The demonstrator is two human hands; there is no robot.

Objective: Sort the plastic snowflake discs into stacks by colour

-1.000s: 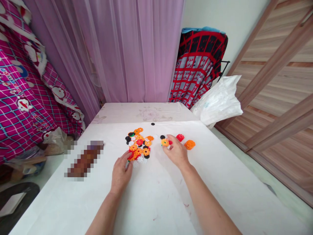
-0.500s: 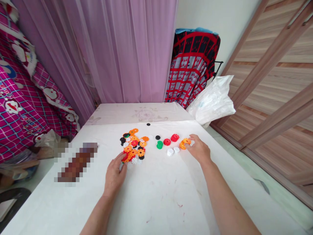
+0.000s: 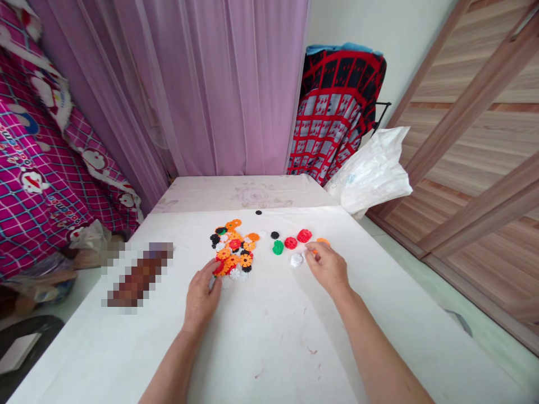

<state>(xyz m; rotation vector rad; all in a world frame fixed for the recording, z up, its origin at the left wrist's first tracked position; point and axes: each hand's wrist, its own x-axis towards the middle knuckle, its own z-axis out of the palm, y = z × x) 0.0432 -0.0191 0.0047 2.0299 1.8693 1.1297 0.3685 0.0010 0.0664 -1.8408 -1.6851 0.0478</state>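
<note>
A mixed pile of flower-shaped plastic discs (image 3: 232,259) in orange, red, black and white lies on the white-covered table. At its near left edge my left hand (image 3: 204,292) rests, thumb apart from the fingers, fingertips touching the pile. To the right, my right hand (image 3: 328,268) has thumb and fingers pinched at a small white disc, mostly hidden by the fingertips. Beside it sits a white disc stack (image 3: 296,260). Orange discs (image 3: 323,241) show partly behind the right hand. Red discs (image 3: 304,235), another red group (image 3: 290,243) and green discs (image 3: 278,247) lie nearby.
Single black discs lie farther back, one (image 3: 275,235) near the green ones and another (image 3: 258,212) near the cloth's far edge. A white plastic bag (image 3: 370,168) stands beyond the table's back right corner. A blurred-out patch (image 3: 141,276) covers the table's left side.
My right hand has moved left from the orange discs to the small white disc, pinching at it. My left hand stays at the pile. The view has shifted slightly.
</note>
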